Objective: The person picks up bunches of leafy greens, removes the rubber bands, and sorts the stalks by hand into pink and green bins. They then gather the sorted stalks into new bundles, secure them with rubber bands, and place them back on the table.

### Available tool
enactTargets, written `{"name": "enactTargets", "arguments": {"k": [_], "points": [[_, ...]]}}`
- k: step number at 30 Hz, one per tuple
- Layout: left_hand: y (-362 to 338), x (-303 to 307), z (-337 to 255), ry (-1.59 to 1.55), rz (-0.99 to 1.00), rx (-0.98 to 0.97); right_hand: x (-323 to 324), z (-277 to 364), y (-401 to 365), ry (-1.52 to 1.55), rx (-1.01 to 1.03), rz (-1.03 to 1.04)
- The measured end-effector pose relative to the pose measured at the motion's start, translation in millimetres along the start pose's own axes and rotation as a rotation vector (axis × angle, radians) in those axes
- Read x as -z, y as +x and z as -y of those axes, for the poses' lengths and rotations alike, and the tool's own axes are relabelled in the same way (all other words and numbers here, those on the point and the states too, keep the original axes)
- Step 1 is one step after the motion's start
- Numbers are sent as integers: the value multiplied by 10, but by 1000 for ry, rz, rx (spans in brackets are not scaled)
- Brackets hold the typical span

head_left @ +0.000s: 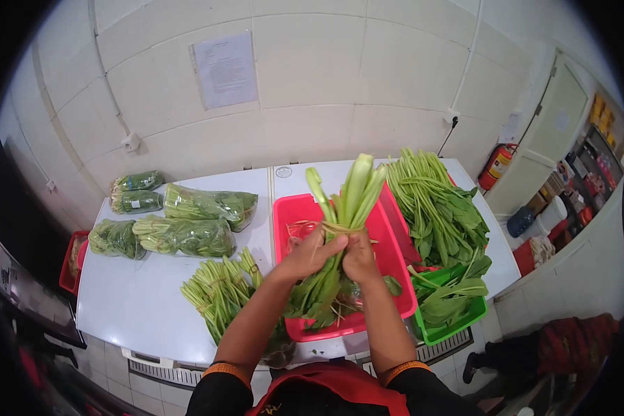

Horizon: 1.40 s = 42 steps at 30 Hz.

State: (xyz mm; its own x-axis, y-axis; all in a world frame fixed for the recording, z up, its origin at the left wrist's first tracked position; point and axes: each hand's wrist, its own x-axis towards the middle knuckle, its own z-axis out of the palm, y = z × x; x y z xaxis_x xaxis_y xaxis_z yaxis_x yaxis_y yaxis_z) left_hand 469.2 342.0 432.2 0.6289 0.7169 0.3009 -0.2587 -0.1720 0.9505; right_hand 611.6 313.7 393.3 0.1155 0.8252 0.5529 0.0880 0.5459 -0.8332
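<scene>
Both my hands grip a bunch of leafy greens (357,197) above a pinkish-red basket (289,206). Its pale thick stems point up and the leaves hang down into the basket. A thin band or tie circles the stems just over my fingers. My left hand (313,255) is closed around the bunch from the left, thumb across the front. From the right, my right hand (360,258) closes on it at the band; its fingertips are partly hidden. Under the bunch, the basket holds stem scraps, leaves and some red and clear material I cannot make out.
Tied green bunches (218,291) lie left of the basket, with several bagged greens (187,237) beyond. Long-stemmed loose greens (437,208) pile at right, above a green basket (456,334) of leaves. A fire extinguisher (496,166) and another person (575,344) are farther right.
</scene>
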Motion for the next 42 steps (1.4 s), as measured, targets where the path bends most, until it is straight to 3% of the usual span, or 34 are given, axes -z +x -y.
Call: {"name": "enactTargets", "arguments": {"k": [1, 2, 4, 5, 6, 7, 10, 13, 17, 20, 21, 24, 27, 30, 33, 36, 37, 40, 41, 42], "points": [[23, -86, -5, 6, -14, 93, 87, -47, -16, -394, 239, -19], [26, -187, -25, 8, -30, 189, 177, -75, -43, -423, 227, -91], [40, -339, 17, 62, -120, 109, 264, 121, 20, -480, 200, -232], [70, -364, 128, 47, -144, 54, 283, 174, 54, -517, 292, -379], [97, -397, 189, 38, -167, -9, 356, 247, 55, -441, 216, -262], [122, -455, 185, -38, -233, 94, 457, 335, 72, -365, 147, -148], [208, -535, 312, 569, -362, -188, 563, 552, 93, -305, 87, 36], [239, -783, 188, 874, -500, -195, 706, 483, 106, -366, -15, 103], [204, -656, 274, 430, -408, -64, 898, 569, 114, -618, 143, 147], [237, -360, 319, 376, -205, 108, 1013, 488, 151, -605, 157, 245], [215, -466, 206, 223, -279, 107, 999, 537, 160, -604, 152, 163], [226, -439, 381, 239, -338, 66, 1039, 561, 211, -495, 42, 77], [258, -437, 461, 193, -287, 58, 968, 493, 223, -244, 210, -80], [291, -435, 425, 168, -500, 92, 968, 536, 261, -208, 433, -197], [253, -374, 349, 252, -545, 135, 1107, 548, 475, -149, 466, -455], [132, -252, 366, -15, -459, 125, 1240, 651, 695, 16, 447, -651], [96, -240, 360, -141, -442, 104, 1317, 688, 673, -237, 396, -600], [21, -232, 308, -417, -381, 27, 1386, 538, 597, -772, 245, -21], [34, -238, 280, -441, -358, 0, 1355, 407, 496, -817, 180, 140], [48, -257, 238, -465, -334, -25, 1290, 310, 482, -674, 165, 164]]}}
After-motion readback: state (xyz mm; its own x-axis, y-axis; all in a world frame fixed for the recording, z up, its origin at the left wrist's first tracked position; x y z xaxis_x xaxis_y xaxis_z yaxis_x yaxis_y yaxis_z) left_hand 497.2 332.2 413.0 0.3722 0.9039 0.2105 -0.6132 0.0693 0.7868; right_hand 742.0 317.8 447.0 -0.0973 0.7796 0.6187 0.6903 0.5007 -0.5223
